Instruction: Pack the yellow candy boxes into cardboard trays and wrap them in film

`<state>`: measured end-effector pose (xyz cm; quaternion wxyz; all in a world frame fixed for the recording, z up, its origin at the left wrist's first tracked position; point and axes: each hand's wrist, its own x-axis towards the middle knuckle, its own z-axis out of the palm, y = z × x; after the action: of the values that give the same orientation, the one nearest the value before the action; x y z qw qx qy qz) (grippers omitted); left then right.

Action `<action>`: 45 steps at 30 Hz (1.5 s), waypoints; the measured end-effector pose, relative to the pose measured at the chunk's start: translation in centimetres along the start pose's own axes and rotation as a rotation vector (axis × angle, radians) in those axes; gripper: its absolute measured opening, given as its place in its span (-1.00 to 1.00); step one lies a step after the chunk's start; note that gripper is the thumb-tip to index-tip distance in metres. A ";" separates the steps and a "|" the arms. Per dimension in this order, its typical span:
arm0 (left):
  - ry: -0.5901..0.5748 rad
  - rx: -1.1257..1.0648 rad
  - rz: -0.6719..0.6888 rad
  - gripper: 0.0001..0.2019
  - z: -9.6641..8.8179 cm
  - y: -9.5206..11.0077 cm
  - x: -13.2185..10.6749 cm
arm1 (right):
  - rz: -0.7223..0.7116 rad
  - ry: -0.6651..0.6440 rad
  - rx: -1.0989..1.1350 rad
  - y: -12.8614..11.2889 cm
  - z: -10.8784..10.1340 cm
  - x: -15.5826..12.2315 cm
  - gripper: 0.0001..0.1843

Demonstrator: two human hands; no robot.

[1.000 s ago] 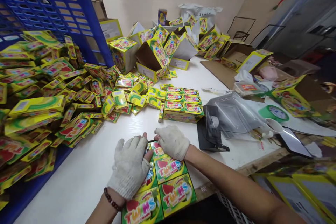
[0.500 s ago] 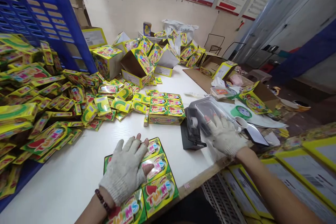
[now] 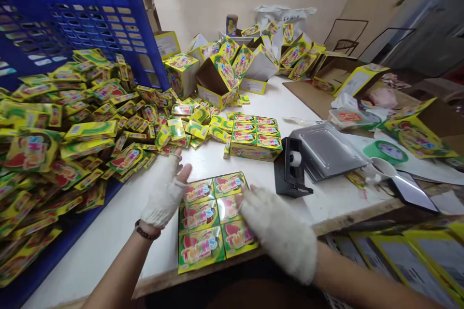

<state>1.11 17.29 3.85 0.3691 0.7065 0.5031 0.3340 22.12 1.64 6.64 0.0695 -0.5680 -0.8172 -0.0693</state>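
Left hand (image 3: 165,190) sits open just beside the block of packs (image 3: 201,219), and right hand (image 3: 277,231) looks flat and open on its edge, though it's kinda blurry.

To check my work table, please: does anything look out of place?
One small yellow box stands on end at the left side of the stacked Twins boxes, while loose packets spill across the white table.
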 end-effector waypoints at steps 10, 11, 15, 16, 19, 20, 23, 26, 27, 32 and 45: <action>-0.233 0.210 0.102 -0.75 1.2 -2.9 -0.7 | 0.450 0.111 0.655 5.1 4.2 4.3 -0.58; -0.237 0.215 0.093 -0.75 1.2 -2.9 -0.6 | 0.514 0.068 0.701 5.9 5.0 5.3 -0.65; -0.159 0.242 0.088 -0.70 1.2 -3.4 -1.0 | 0.614 -0.150 0.996 7.4 7.3 6.5 -0.76; -0.147 0.270 0.114 -0.69 1.1 -3.4 -1.1 | 0.643 -0.157 1.072 7.4 7.6 6.3 -0.75; -0.149 0.509 0.295 -0.78 1.5 -2.7 -1.4 | 0.706 -0.117 1.197 7.2 8.1 5.7 -0.72; -0.171 0.600 0.390 -0.80 1.9 -2.1 -1.4 | 0.707 -0.109 1.200 7.1 8.2 5.7 -0.72; -0.357 0.705 0.669 -0.69 4.0 0.3 -1.3 | 0.644 -0.076 1.088 6.9 8.2 5.8 -0.75; -0.479 0.690 0.737 -0.66 6.4 2.5 -1.4 | 0.606 -0.020 0.938 6.0 7.8 4.8 -0.73; -0.476 0.706 0.730 -0.64 6.9 3.0 -1.5 | 0.618 -0.027 0.912 5.5 7.5 3.9 -0.69; -0.490 0.815 0.787 -0.54 7.4 3.3 -1.9 | 0.733 -0.177 0.967 1.3 5.3 -2.5 -0.63; -0.512 0.830 0.754 -0.18 7.6 3.7 -3.7 | 0.990 -0.314 1.446 0.6 3.8 -5.2 -0.69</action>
<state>8.21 11.53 2.85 0.0289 0.9782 0.2022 0.0375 24.30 -2.17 1.97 0.3200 -0.6763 -0.3219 0.5801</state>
